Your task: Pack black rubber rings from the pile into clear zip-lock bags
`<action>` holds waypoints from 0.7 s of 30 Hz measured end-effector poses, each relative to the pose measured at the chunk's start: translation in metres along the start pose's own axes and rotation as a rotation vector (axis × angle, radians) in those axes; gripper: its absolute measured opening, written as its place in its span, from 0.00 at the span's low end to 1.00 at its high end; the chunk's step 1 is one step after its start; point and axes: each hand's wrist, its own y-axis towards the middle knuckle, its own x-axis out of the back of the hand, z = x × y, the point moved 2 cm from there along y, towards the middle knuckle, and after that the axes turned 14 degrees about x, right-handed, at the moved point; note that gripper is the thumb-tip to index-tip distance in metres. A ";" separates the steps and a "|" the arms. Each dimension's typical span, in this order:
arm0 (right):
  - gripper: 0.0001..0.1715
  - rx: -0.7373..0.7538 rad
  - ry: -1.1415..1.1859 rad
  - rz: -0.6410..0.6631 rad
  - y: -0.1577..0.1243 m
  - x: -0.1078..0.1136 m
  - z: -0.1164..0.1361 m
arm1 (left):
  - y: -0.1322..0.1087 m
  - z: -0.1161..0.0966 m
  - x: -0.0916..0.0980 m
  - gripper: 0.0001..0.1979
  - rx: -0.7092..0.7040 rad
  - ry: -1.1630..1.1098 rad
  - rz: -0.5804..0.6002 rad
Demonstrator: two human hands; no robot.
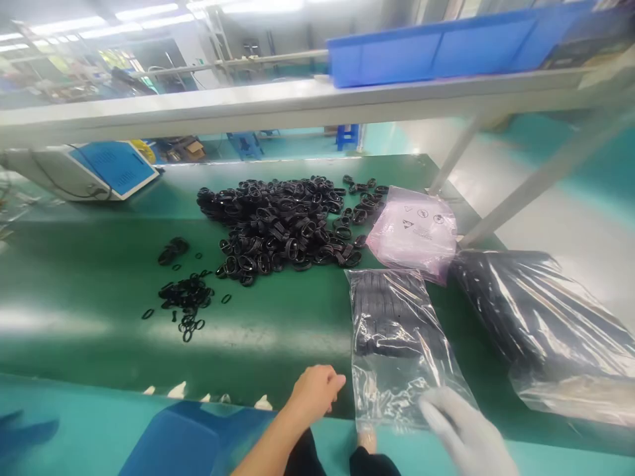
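My left hand is bare and hovers over the table's front edge, left of a clear plastic bag. Its fingers are curled in, and nothing shows in them. A white glove covers my right hand, which is slightly blurred at the bag's lower right part. Its thumb and fingers appear to pinch the film, where a crease runs up from them. Flat black pieces lie in rows in the bag's upper half. Beyond is a big heap of black looped bands, seemingly bundled coils.
Small black rings lie scattered on the green table. A pink printed bag and a large plastic-wrapped black bundle sit at right. A shelf with blue bins crosses above. A blue-and-white machine stands back left; a blue stool, front left.
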 end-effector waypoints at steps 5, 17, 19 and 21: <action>0.13 0.050 -0.160 0.115 0.059 -0.062 0.044 | 0.005 0.028 0.058 0.11 -0.130 0.133 -0.137; 0.18 -0.239 -0.408 -0.068 0.076 -0.109 0.051 | 0.032 0.009 -0.045 0.13 0.048 -0.143 0.747; 0.17 -0.226 -0.409 -0.065 0.077 -0.109 0.050 | 0.034 0.002 -0.058 0.13 0.061 -0.245 0.736; 0.15 -0.215 -0.395 -0.056 0.079 -0.108 0.050 | 0.036 0.000 -0.061 0.14 0.051 -0.279 0.712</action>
